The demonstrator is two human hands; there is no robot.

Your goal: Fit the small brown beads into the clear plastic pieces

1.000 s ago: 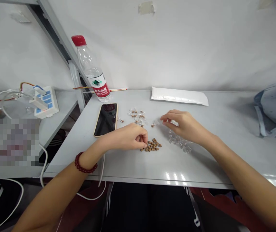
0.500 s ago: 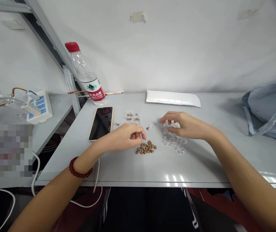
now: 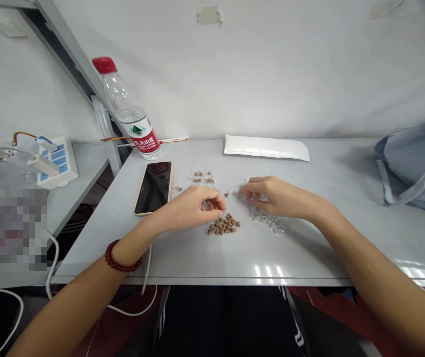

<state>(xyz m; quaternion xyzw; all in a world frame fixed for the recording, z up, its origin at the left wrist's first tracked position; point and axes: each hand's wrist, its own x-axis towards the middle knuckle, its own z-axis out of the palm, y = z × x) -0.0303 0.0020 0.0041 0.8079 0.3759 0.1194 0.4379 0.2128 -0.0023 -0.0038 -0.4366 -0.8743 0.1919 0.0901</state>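
My left hand (image 3: 199,206) is closed in a pinch above a loose pile of small brown pellets (image 3: 224,227). Whatever lies between its fingertips is too small to make out. To the right, my right hand (image 3: 272,196) reaches over a heap of small clear plastic pieces (image 3: 268,218), thumb and fingers apart and curved down among them. Beyond the left hand lie several clear pieces with brown bits in them (image 3: 202,177). One such piece (image 3: 227,193) sits alone between the hands, and another (image 3: 177,187) is beside the phone.
A phone (image 3: 153,188) lies left of my left hand, its white cable running off the table edge. Behind it stands a water bottle (image 3: 134,119). A white packet (image 3: 266,148) lies near the wall. A blue bag (image 3: 416,163) is at right, a power strip (image 3: 59,163) at far left.
My right hand has moved slightly left over the clear pieces, its fingers lower. My left hand's thumb and fingertips have come together over the brown pellets. The view has shifted slightly.
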